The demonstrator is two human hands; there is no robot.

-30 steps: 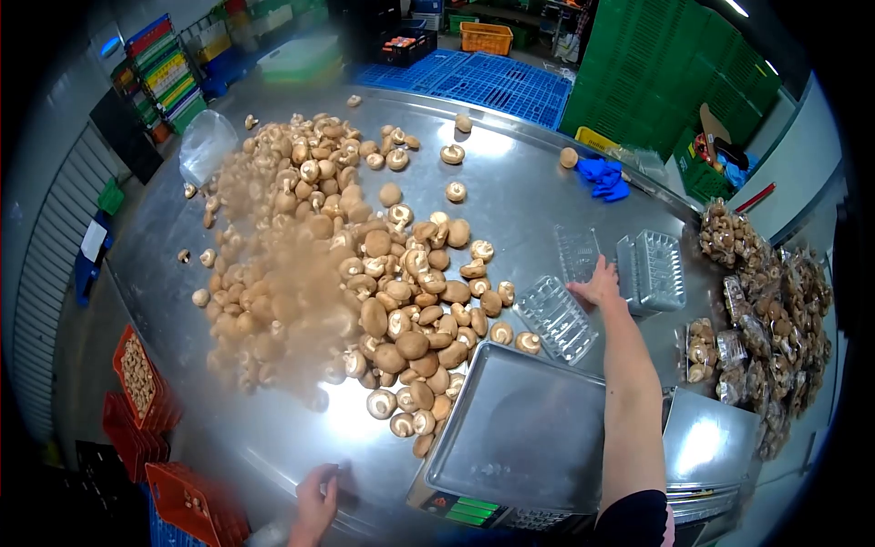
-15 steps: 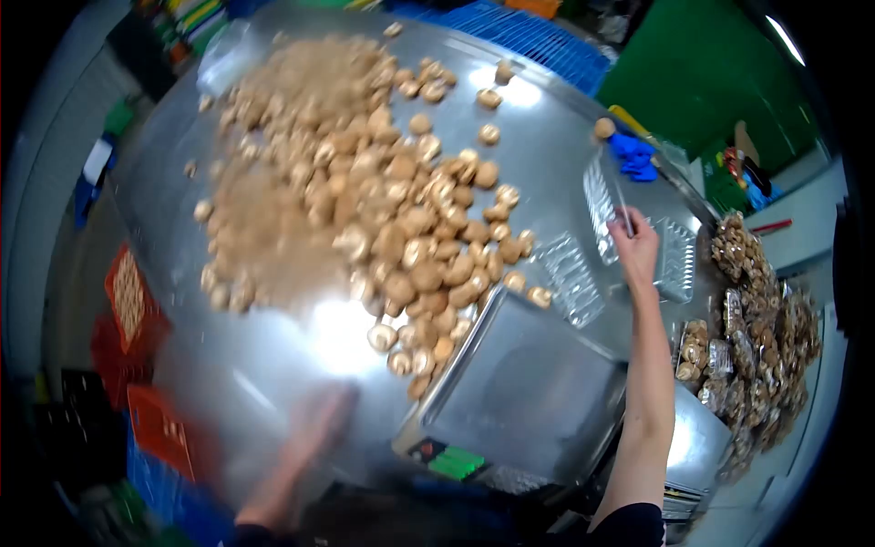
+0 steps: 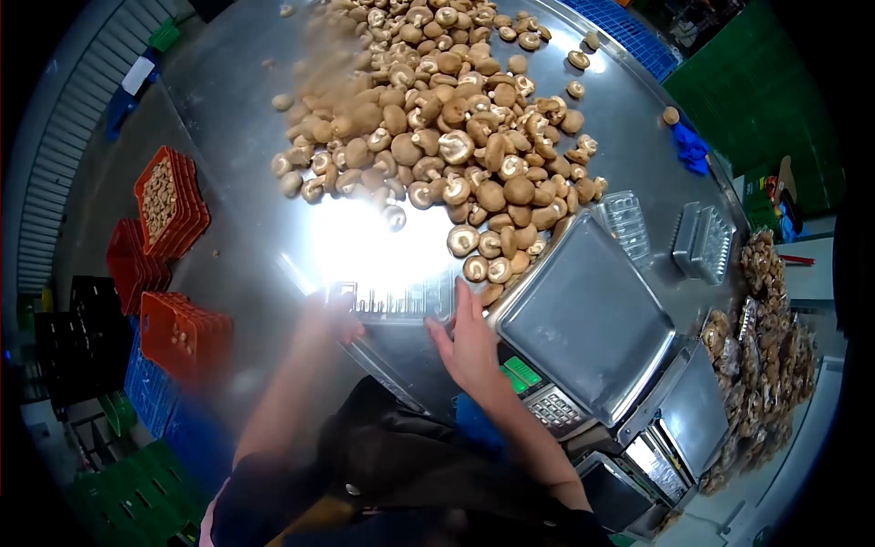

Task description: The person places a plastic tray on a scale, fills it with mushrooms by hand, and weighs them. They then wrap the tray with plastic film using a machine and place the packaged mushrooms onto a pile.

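Note:
A clear plastic tray (image 3: 401, 296) is between my two hands at the near side of the steel table. My right hand (image 3: 469, 351) grips its right edge, with thumb and fingers around the corner. My left hand (image 3: 333, 321), smeared by motion, is closed at the tray's left edge. Beyond the tray spreads a large heap of brown mushrooms (image 3: 456, 118), some cap up and some showing pale undersides. A weighing scale (image 3: 583, 314) with a bare steel platform stands just right of my right hand. Glare hides part of the tabletop behind the tray.
Clear trays lie right of the heap, one (image 3: 624, 223) near the scale and a stack (image 3: 704, 242) farther right. A blue glove (image 3: 690, 149) rests by the table rim. Packed mushrooms (image 3: 761, 365) are piled at right. Red crates (image 3: 173, 205) stand at left.
My right hand has come from the far right, where it held a clear tray, to the near side. Both hands now hold the tray. The view has swung left and down.

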